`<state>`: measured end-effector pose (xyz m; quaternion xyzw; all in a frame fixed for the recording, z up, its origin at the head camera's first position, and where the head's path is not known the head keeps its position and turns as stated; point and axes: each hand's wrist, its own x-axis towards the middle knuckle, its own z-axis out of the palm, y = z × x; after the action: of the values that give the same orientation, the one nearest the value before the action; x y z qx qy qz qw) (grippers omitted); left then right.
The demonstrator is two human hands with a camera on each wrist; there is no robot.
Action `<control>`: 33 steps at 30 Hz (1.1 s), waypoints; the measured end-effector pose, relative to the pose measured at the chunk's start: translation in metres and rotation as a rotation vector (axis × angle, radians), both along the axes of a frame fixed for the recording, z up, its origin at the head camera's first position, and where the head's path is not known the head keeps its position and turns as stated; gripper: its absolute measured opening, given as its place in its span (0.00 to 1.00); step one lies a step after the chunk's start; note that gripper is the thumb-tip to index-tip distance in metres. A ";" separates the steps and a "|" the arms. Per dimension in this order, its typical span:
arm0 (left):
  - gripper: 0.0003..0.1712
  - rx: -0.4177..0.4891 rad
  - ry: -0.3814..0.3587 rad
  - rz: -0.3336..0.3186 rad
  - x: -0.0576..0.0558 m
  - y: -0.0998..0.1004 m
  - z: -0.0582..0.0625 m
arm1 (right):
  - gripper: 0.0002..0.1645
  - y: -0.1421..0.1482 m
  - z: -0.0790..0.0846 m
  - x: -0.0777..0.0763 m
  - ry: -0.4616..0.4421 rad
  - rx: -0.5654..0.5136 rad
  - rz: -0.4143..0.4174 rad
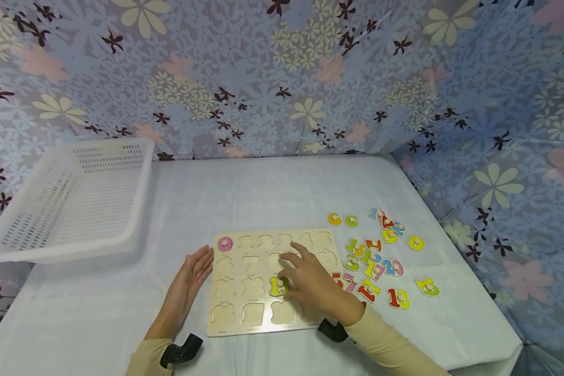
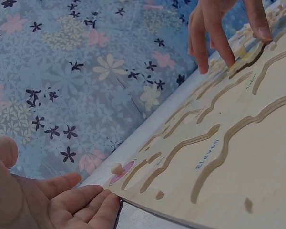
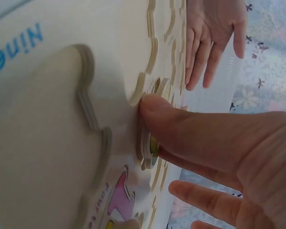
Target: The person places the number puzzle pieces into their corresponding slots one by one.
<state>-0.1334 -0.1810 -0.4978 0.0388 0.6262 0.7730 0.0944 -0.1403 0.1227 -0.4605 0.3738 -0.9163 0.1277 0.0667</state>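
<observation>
A wooden number puzzle board (image 1: 244,326) lies on the table, its slots mostly bare. My right hand (image 1: 310,277) pinches a yellow-and-green number piece (image 1: 274,286) between thumb and fingers, at a slot in the third row. The piece starts with a 1; its second digit is partly covered by the fingers. In the right wrist view the thumb (image 3: 167,119) presses at the piece's edge. My left hand (image 1: 190,279) lies palm up with straight fingers, fingertips at the board's left edge. A pink zero (image 1: 225,244) with a knob sits in the top left slot.
Several loose coloured number pieces (image 1: 389,236) are scattered right of the board, some overlapping and some at its right edge. A white perforated plastic basket (image 1: 141,209) stands at the left rear. Flowered cloth (image 1: 263,78) hangs behind the white-covered table (image 1: 244,193).
</observation>
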 end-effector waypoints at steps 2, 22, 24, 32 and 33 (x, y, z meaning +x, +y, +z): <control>0.39 -0.004 0.003 -0.005 0.000 0.000 0.000 | 0.25 -0.001 -0.001 0.000 0.007 0.005 -0.013; 0.38 -0.045 0.023 -0.023 0.000 0.004 0.000 | 0.22 0.033 0.002 0.012 -0.060 -0.111 -0.103; 0.38 -0.054 0.024 -0.023 0.001 0.004 0.000 | 0.21 0.047 0.003 0.015 -0.081 -0.132 -0.160; 0.38 -0.071 0.024 -0.011 0.005 0.001 0.000 | 0.20 0.121 0.005 0.023 -0.019 -0.174 -0.398; 0.38 -0.071 0.021 -0.011 0.005 0.001 0.000 | 0.20 0.132 0.006 0.025 -0.002 -0.164 -0.445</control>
<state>-0.1285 -0.1800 -0.4978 0.0470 0.6541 0.7492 0.0932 -0.1149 0.2546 -0.4543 0.1556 -0.9628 0.1841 0.1223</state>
